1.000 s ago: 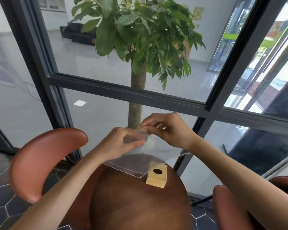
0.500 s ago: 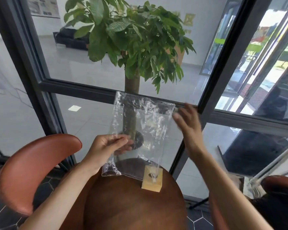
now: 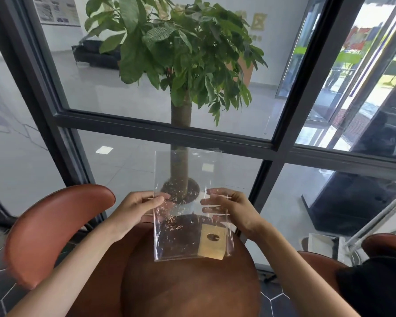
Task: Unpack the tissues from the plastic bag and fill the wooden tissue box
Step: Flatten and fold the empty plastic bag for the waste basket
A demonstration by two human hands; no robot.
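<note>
The thin, floppy bag (image 3: 188, 202) was pinched at both sides by left hand (image 3: 135, 208) and right hand (image 3: 232, 208), above the box (image 3: 212, 242); it was likely light and slippery

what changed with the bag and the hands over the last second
The plastic bag, bunched between both hands a second ago, is now spread flat and upright. The right hand, which had let go half a second ago, has come back down and grips the bag's right edge; the left hand keeps its hold on the left edge. The wooden tissue box stayed on the table.
</note>
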